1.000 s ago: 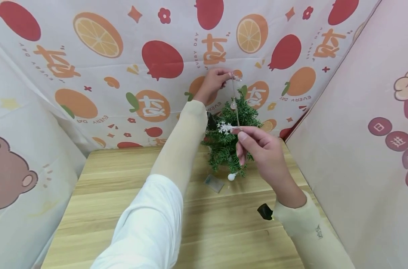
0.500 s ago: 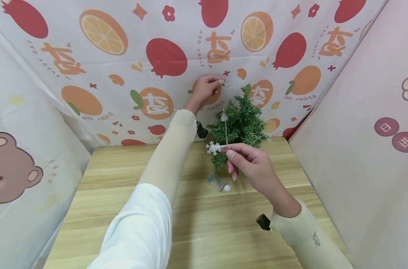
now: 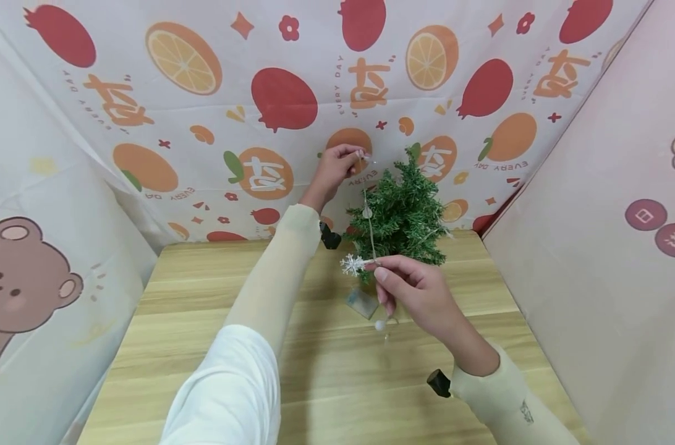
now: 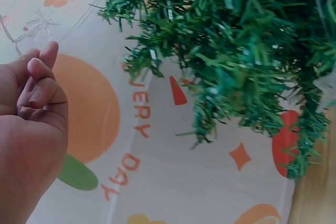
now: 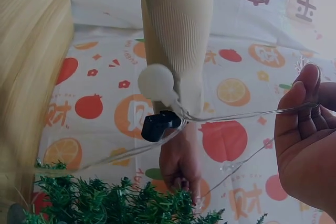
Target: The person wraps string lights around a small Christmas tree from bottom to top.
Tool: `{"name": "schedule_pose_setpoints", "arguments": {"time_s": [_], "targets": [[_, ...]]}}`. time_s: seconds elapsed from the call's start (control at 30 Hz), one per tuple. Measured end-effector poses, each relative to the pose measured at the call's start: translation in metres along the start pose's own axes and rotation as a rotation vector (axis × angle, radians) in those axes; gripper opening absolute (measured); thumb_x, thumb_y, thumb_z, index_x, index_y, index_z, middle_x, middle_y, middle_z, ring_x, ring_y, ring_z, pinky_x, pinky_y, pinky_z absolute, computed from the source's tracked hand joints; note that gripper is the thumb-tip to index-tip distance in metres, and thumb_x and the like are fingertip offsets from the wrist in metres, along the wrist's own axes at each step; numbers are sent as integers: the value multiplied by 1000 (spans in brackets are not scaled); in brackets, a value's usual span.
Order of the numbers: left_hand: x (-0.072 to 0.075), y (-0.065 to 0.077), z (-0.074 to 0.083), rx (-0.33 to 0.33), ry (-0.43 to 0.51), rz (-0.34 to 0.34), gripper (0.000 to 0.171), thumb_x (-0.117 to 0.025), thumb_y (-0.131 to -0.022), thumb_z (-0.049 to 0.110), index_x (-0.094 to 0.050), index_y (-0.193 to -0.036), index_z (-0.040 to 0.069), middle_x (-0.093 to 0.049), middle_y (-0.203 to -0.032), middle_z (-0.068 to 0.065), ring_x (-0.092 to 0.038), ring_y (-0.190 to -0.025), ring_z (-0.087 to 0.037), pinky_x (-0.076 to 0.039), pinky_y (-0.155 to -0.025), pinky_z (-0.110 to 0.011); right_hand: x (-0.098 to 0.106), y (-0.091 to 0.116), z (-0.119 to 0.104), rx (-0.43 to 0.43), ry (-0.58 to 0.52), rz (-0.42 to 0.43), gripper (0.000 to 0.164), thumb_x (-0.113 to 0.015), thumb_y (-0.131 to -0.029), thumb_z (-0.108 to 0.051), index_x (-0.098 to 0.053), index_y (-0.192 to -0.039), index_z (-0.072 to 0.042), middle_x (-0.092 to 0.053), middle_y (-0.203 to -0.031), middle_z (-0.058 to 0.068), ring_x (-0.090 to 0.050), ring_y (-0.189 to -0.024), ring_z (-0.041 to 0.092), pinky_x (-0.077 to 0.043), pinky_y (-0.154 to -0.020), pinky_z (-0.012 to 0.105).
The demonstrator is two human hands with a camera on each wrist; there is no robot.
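A fairy-light string (image 3: 370,232) with snowflake and ball ornaments runs between my two hands, left of a small green artificial Christmas tree (image 3: 407,213). My left hand (image 3: 335,170) pinches its upper part, in front of the printed back cloth; a clear snowflake (image 4: 42,24) shows just past the fingertips in the left wrist view. Lower and nearer, my right hand (image 3: 418,290) pinches the string beside a white snowflake (image 3: 352,265). Below that hand hangs a white ball ornament (image 3: 380,325), seen large as a ball (image 5: 156,82) in the right wrist view. The tree's foot is hidden.
On the wooden table (image 3: 215,383) lies a small greyish flat packet (image 3: 362,303) before the tree. A fruit-printed cloth (image 3: 293,37) stands behind, with cloth walls left and right. Black wrist-camera pieces (image 3: 439,383) stick out by each sleeve.
Both hands have moved down and left from the tree's front, the string stretched between them. The ball ornament has come down and forward too, so more of the tree shows.
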State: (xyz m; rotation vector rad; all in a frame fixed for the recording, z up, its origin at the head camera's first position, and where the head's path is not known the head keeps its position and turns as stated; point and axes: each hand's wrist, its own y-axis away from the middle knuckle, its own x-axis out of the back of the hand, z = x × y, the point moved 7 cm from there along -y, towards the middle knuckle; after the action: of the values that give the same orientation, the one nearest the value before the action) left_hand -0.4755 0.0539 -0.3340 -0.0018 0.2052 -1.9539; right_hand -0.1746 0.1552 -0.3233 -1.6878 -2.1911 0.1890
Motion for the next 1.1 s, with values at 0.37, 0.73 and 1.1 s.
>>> {"name": "schedule_pose_setpoints", "arguments": {"time_s": [0.37, 0.73, 1.1], "targets": [[13, 6, -35, 17, 36, 17, 32, -60, -103, 17, -64, -126, -4, -71, -101, -1, -50, -66, -11, -43, -60, -22, -4, 3, 10, -21, 8, -4, 22, -55, -105, -12, -69, -114, 2, -61, -75, 12, -59, -59, 16, -56, -53, 35], [14, 17, -65, 5, -22, -36, 27, -58, -104, 18, -66, -122, 0, -69, -117, -15, -50, -70, -12, -43, -61, -22, -9, 11, 22, -60, -15, -10, 22, -55, -105, -13, -69, -111, 3, -61, -73, 9, -59, -59, 15, -56, -55, 34], [20, 23, -78, -4, -47, -59, 34, -58, -103, 15, -63, -129, -7, -68, -117, -14, -50, -70, -14, -43, -60, -20, -12, 14, 27, -82, -19, -26, 25, -55, -105, -15, -67, -114, 6, -61, -75, 8, -59, -61, 13, -56, -55, 35]]}}
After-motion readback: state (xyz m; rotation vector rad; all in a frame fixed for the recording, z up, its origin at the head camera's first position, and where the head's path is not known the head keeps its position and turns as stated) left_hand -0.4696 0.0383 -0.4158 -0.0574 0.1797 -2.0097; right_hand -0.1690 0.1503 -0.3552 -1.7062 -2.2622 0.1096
